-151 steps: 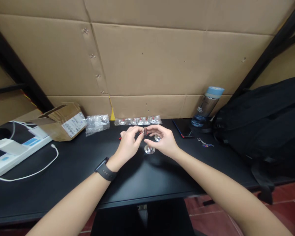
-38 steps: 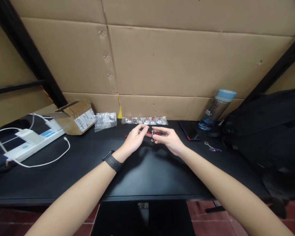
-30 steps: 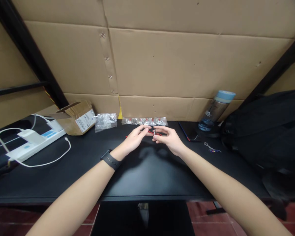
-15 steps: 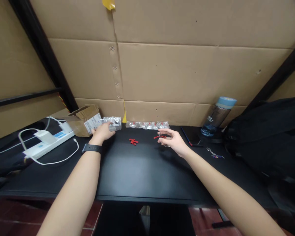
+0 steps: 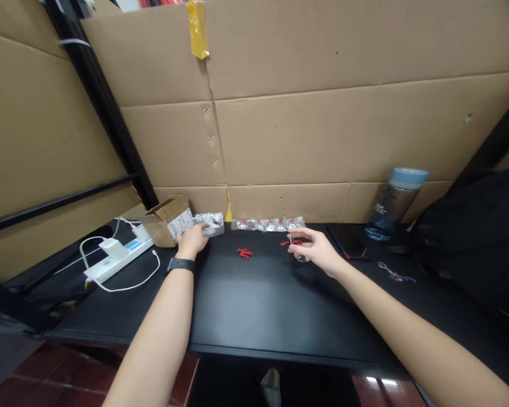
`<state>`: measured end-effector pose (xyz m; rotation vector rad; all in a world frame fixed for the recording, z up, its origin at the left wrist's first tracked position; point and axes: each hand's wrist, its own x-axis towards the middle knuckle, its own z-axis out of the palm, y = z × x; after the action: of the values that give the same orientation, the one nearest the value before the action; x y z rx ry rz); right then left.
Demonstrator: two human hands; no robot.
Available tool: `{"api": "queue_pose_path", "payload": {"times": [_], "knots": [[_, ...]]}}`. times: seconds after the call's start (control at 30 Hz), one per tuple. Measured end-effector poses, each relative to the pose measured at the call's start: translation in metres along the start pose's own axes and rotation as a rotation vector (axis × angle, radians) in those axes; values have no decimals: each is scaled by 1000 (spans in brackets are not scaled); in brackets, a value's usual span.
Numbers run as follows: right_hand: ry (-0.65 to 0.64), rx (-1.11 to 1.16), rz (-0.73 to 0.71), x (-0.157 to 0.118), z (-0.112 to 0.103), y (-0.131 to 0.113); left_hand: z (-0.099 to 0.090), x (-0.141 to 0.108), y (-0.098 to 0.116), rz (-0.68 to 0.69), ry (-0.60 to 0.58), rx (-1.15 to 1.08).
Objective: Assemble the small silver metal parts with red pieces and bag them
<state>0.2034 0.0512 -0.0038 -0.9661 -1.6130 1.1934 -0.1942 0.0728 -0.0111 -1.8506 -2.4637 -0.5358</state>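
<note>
My left hand (image 5: 192, 240) reaches to a stack of clear plastic packets (image 5: 214, 222) beside the cardboard box (image 5: 168, 220); its fingers are closed at the packets' near left side. With thumb and fingers, my right hand (image 5: 316, 249) pinches a small clear, shiny object (image 5: 292, 239). A round clear piece (image 5: 301, 258) shows just under that hand, and a red cord (image 5: 285, 243) lies behind its fingers. More red cords (image 5: 245, 254) rest on the black table (image 5: 254, 305) between the hands. Several clear packets with red bits (image 5: 269, 225) line the back edge.
On the left, a white power strip (image 5: 121, 259) has plugs and a white cable (image 5: 146, 278). To the right are a phone (image 5: 348, 242), a blue-lidded bottle (image 5: 392, 203), a small keychain (image 5: 401, 277) and a black bag (image 5: 470, 232). A cardboard wall (image 5: 280, 141) stands behind.
The camera view has shifted, so the whole scene sits further right and slightly lower. Both hands stay at nearly the same places on the table, and the round clear piece shows more under my right hand.
</note>
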Motion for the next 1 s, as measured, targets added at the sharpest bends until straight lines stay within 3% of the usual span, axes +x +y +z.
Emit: {"api": "queue_pose_path", "payload": {"times": [0.27,0.33,0.4,0.53,0.67,0.77,0.9,1.0], "knots": [[14,-29,-42,0,-1,-2,-7,-4,6,-49,266,-135],[18,-70,-60,0,-2,-2,-9,-5,15,36,321,-246],[29,-123,-87,2,-4,-2,-9,-10,32,213,325,-399],[67,-192,-138,6,-11,0,-3,-37,86,600,238,-558],[99,-211,-160,7,-19,-3,8,-70,131,916,-13,-533],[105,-204,-173,8,-24,-7,16,-79,139,994,-155,-435],[99,-234,-177,8,-28,-10,16,-77,130,1006,-302,-385],[85,-296,-172,8,-30,-6,9,-80,128,1013,-339,-317]]}}
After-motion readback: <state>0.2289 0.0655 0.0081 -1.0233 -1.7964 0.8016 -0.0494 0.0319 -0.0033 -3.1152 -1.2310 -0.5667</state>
